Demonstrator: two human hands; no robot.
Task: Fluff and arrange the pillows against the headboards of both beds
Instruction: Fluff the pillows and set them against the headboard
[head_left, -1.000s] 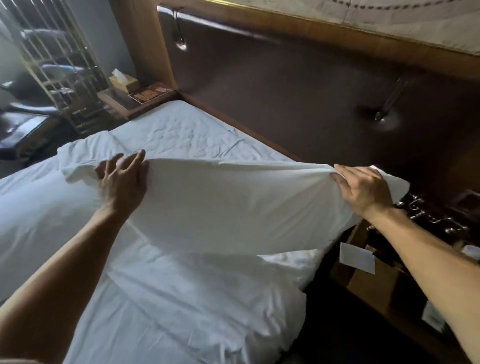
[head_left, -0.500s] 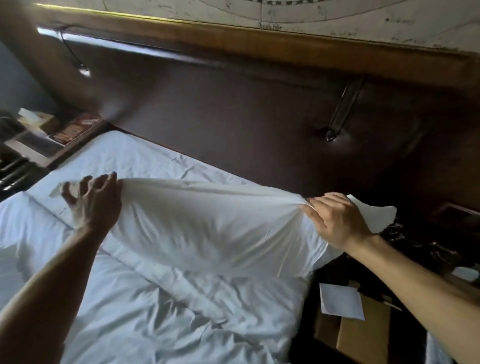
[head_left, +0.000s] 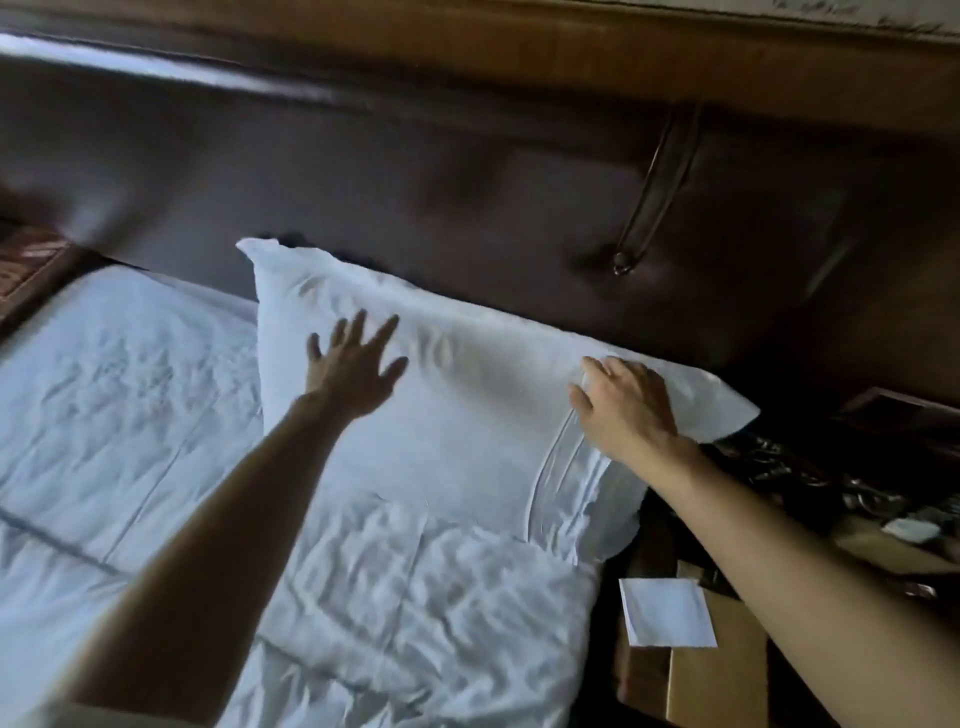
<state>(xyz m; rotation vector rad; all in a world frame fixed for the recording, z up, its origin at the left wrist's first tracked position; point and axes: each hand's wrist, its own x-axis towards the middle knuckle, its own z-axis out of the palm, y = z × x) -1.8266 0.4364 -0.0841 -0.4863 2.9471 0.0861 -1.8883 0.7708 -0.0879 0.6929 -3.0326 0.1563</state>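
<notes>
A white pillow leans against the dark padded headboard on the right side of the bed. My left hand lies flat on the pillow's left half with its fingers spread. On the pillow's right end rests my right hand, fingers curled over the fabric near the open flap; whether it pinches the cloth is unclear. The pillow's right corner sticks out past the mattress edge.
A wrinkled white duvet covers the bed below the pillow. A reading lamp arm hangs on the headboard. To the right stand a dark nightstand and a cardboard box with a white paper. A second nightstand is at far left.
The pillow, held up by both ends before, now rests against the headboard. My left hand has let go and lies flat on it; my right hand stays at the right end.
</notes>
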